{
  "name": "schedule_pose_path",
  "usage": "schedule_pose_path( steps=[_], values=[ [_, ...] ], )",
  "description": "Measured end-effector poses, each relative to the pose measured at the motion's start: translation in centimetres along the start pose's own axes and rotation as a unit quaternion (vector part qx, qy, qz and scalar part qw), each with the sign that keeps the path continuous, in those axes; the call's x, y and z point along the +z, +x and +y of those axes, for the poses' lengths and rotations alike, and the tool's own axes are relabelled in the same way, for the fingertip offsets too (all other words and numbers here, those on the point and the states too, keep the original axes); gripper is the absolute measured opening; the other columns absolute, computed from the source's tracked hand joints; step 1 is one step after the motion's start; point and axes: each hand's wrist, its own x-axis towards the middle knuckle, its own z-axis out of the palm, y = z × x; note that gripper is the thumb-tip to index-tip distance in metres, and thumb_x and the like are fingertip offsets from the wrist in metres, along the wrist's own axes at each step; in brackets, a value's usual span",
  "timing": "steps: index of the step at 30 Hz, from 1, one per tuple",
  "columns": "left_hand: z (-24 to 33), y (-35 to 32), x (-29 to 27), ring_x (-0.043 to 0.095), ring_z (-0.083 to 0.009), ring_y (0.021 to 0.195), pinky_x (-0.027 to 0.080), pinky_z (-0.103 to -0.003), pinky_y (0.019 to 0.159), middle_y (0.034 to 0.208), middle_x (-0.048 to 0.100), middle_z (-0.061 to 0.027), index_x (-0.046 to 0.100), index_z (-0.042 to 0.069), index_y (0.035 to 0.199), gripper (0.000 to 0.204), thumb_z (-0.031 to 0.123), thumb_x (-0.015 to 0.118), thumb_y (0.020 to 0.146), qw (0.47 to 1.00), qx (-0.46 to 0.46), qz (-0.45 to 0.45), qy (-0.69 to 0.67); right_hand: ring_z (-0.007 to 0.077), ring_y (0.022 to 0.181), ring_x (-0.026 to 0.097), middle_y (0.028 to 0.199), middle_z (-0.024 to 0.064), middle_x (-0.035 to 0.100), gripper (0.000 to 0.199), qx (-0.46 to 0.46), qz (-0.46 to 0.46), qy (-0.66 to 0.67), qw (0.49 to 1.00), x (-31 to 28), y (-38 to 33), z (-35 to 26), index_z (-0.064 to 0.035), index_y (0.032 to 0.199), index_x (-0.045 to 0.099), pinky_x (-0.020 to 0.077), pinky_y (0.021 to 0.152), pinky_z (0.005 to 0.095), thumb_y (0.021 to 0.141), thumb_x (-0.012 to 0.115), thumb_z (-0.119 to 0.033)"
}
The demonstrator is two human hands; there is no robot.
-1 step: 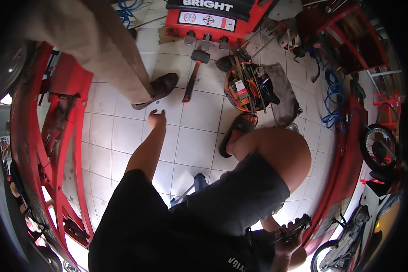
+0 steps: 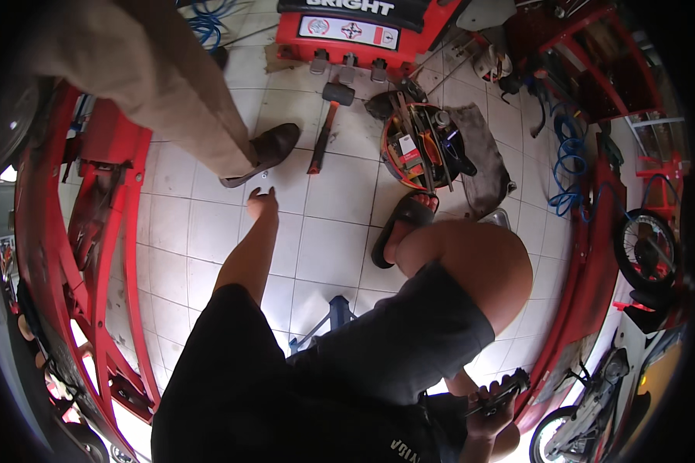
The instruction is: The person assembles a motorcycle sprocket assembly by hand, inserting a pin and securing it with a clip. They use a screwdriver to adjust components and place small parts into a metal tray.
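My left hand [image 2: 263, 204] reaches out low over the white tiles, with thumb and fingers apart and nothing between them. Just beyond its fingertips lies a tiny shiny metal piece [image 2: 265, 175], too small to name, close to the brown shoe [image 2: 274, 148] of another person. At the lower right, my right hand [image 2: 488, 415] is closed around a dark, elongated metal part [image 2: 506, 390] with a knobbly end; its exact kind does not show.
A mallet [image 2: 328, 127] with a black head lies ahead. Right of it stands a round container [image 2: 386, 158] full of tools, beside a dark cloth [image 2: 479, 166]. Red lift frames [image 2: 131, 231] flank both sides. Motorcycles and blue hose [image 2: 567, 166] are at the right.
The whole view has shifted very slightly. The tiny metal piece looks brighter now; both hands keep nearly the same pose, and the dark part stays in my right hand.
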Motion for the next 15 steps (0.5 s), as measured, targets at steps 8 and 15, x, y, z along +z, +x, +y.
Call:
schedule_pose_path(
  steps=[8, 15],
  values=[
    [4.6, -0.5, 4.7, 0.074, -0.0288, 0.082, 0.056, -0.044, 0.074, 0.09, 0.077, -0.0107, 0.076, 0.011, 0.116, 0.043, 0.039, 0.079, 0.084, 0.999, -0.013, 0.023, -0.024, 0.0242, 0.081, 0.06, 0.094, 0.0055, 0.062, 0.044, -0.041, 0.136, 0.044, 0.989, -0.2, -0.9, 0.1, -0.0137, 0.13, 0.058, 0.0552, 0.074, 0.0475, 0.107, 0.043, -0.048],
    [2.7, 0.5, 7.0, 0.075, -0.0306, 0.078, 0.058, -0.045, 0.071, 0.086, 0.077, -0.012, 0.08, 0.012, 0.094, 0.037, 0.045, 0.065, 0.091, 0.991, 0.067, 0.034, 0.106, 0.0216, 0.077, 0.057, 0.088, 0.0024, 0.057, 0.042, -0.034, 0.193, 0.063, 0.979, 1.8, -0.7, 1.6, -0.0152, 0.125, 0.06, 0.052, 0.068, 0.0439, 0.106, 0.043, -0.049]
  ],
)
